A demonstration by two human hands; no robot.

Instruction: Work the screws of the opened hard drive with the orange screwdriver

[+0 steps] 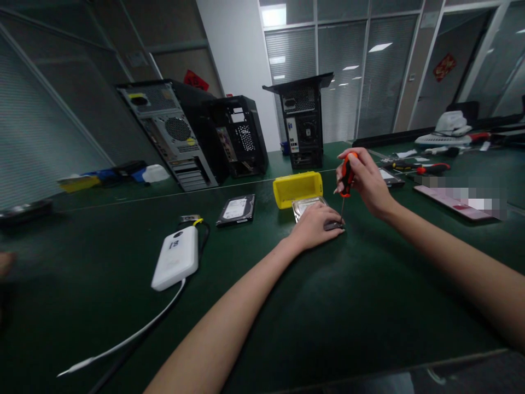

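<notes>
A silver hard drive (pixel 299 206) lies on the green table, largely covered by my left hand (pixel 314 225). The fingers of that hand reach over the drive and the thumb lies along its near side, gripping it against the table. My right hand (pixel 367 180) is closed around the handle of an orange and black screwdriver (pixel 348 174). The shaft points down, with its tip at the drive's right end, close to my left fingertips; the exact contact point is too small to tell. Just behind the drive stands an open yellow plastic case (pixel 297 189).
Left of the case lies another hard drive (pixel 237 209). A white power bank (pixel 177 257) with a cable is further left. Computer towers (pixel 176 131) stand at the back. Red-handled pliers (pixel 432 169) and a pink phone-like slab (pixel 451 203) lie at the right.
</notes>
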